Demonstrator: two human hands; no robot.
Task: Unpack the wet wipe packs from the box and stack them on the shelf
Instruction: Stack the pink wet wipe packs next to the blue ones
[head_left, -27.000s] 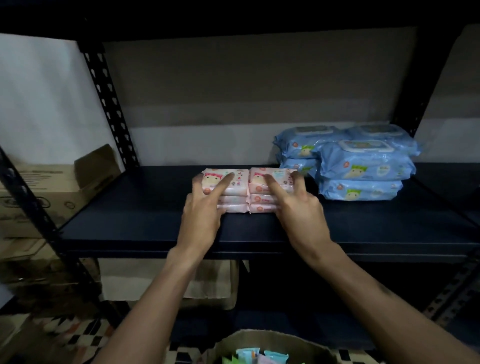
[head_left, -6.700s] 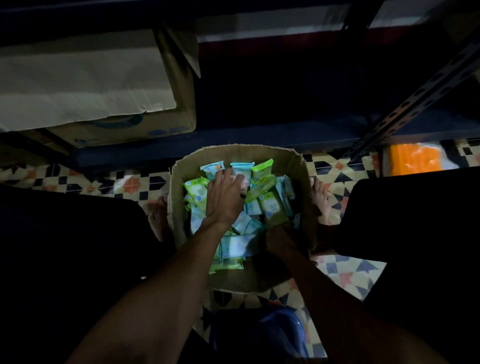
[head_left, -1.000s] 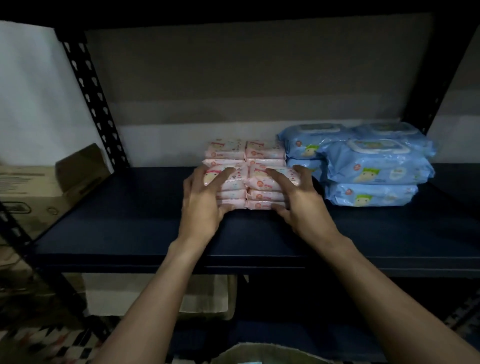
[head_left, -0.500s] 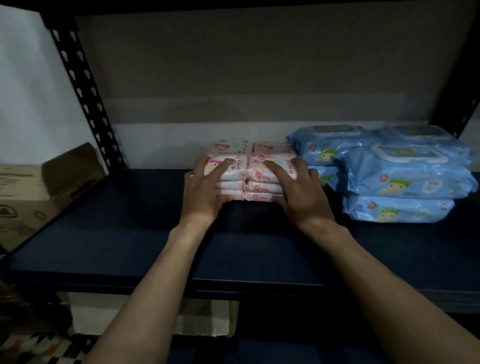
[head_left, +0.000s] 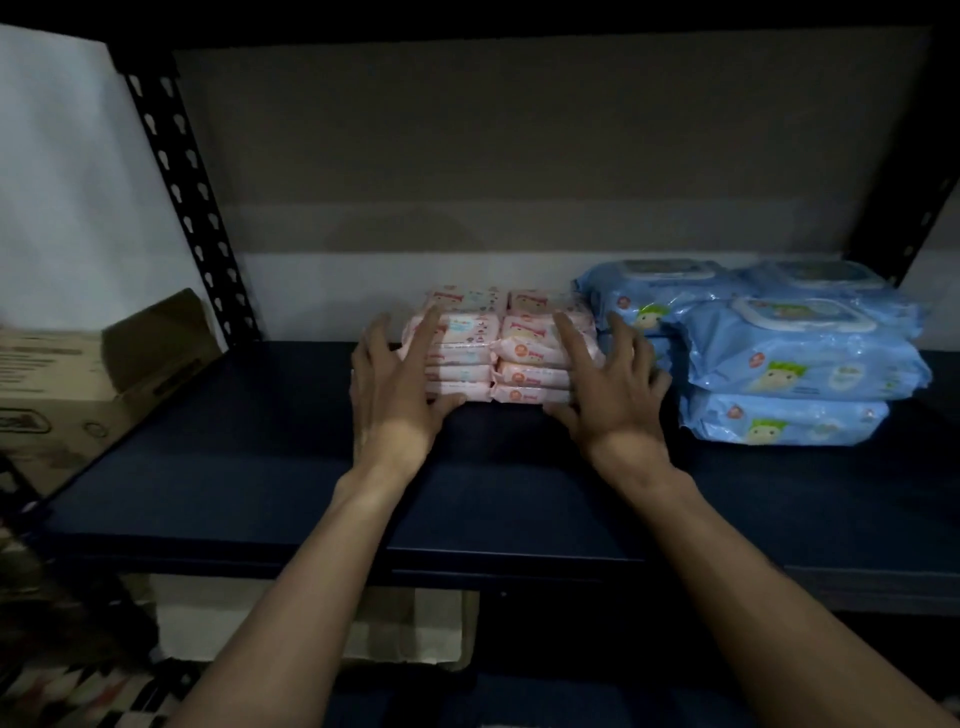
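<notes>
Two side-by-side stacks of small pink wet wipe packs (head_left: 498, 353) stand on the dark blue shelf (head_left: 260, 457), with more pink packs behind them. My left hand (head_left: 395, 384) lies against the left stack, fingers straight, thumb at its lower front edge. My right hand (head_left: 608, 379) lies against the right stack with fingers spread. The box that the packs come from is out of view.
Large blue wipe packs (head_left: 789, 353) are stacked at the right of the shelf, close to my right hand. A cardboard box (head_left: 78, 379) sits at the left beyond the black perforated upright (head_left: 192, 208). Another carton (head_left: 410, 629) stands below the shelf.
Over the last second the two front stacks were pushed back toward the rear pink packs. My fingers now lie straighter and more spread on the stacks. The camera moved closer.
</notes>
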